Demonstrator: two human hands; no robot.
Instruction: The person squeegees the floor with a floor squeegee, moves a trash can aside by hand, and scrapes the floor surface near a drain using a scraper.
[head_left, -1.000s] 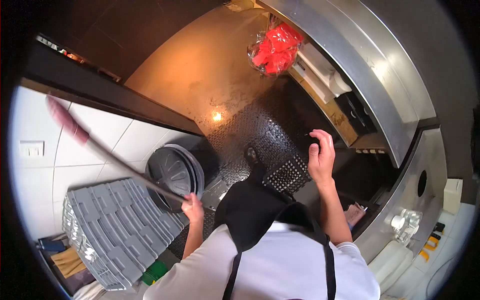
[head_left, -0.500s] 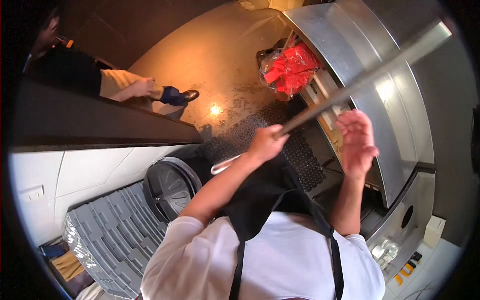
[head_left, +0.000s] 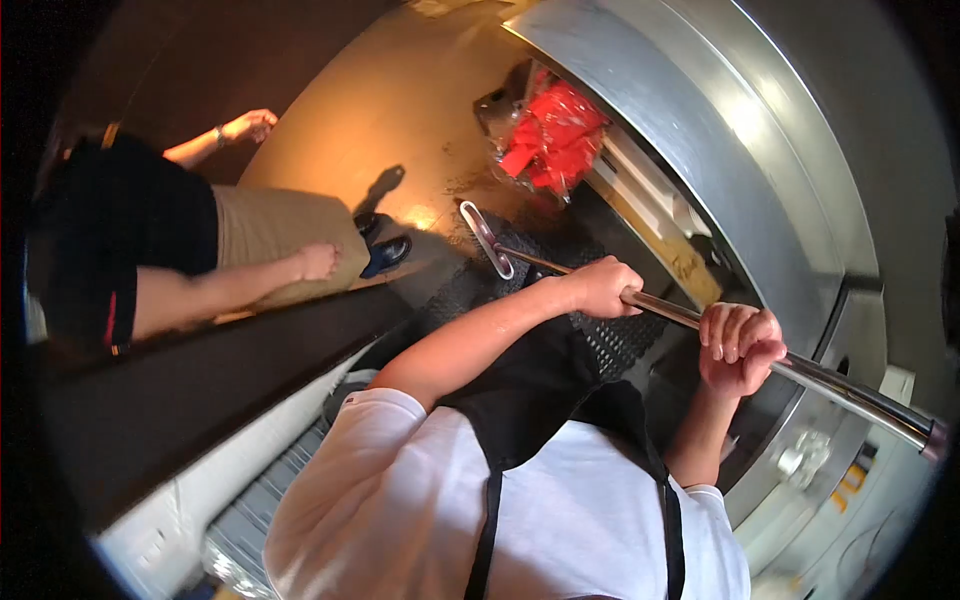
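Note:
A long metal pole (head_left: 852,388) runs from the centre of the view to the lower right. My left hand (head_left: 603,287) is wrapped round its middle. Further up the shaft, my right hand (head_left: 740,345) also closes on it, fingers curled over the top. At the pole's far end a narrow head with a white rim (head_left: 487,240) rests low, by the floor at the edge of the black rubber mat (head_left: 612,345). The other end has a dark reddish cap (head_left: 935,441).
A person in a black top and tan apron (head_left: 285,235) stands at the left, beyond a dark partition (head_left: 230,385). A red bundle in clear plastic (head_left: 555,135) lies ahead, beside the steel counter (head_left: 700,110). Grey racks (head_left: 262,510) stand at lower left.
The pole has swung round, its narrow head now low ahead. My right hand, open before, has closed on the shaft. The other person has come further into view at the left.

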